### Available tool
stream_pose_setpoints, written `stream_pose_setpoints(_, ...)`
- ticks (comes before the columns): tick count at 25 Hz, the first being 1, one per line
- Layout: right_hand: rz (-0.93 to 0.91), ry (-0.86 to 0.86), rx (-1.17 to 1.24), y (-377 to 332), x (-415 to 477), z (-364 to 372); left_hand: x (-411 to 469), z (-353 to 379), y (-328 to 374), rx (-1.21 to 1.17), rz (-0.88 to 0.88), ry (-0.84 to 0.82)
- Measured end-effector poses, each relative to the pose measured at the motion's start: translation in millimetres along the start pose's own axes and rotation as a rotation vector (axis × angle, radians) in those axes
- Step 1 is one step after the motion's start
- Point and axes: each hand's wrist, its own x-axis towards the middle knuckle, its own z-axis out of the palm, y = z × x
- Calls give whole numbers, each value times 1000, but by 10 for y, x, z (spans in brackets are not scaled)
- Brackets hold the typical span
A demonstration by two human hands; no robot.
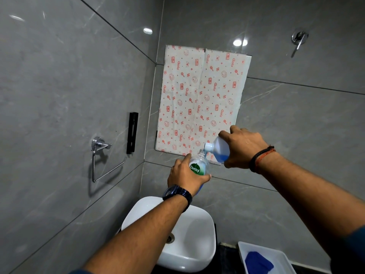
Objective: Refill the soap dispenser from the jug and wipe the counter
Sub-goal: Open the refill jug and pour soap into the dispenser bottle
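Observation:
My left hand [186, 177] grips a clear soap dispenser bottle [198, 165] with a green Dettol label, its cap off and its open neck pointing up. My right hand [243, 148] holds a translucent jug [220, 149] of blue liquid, tipped to the left so its mouth sits right at the dispenser's neck. Blue liquid fills the jug's lower part and shows at the dispenser's bottom. Both are held in the air above the white basin [201, 234].
A white tray [282, 256] holding a blue cloth [258, 263] stands at the lower right on the dark counter. A chrome towel ring [102, 155] and black bracket [132, 133] hang on the left wall. Patterned paper [199, 99] covers the wall ahead.

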Motion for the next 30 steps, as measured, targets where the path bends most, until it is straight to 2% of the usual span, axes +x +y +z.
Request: stream_pose_setpoints(30, 3, -8, -3, 45, 42, 60, 43, 64, 19, -2, -7, -8)
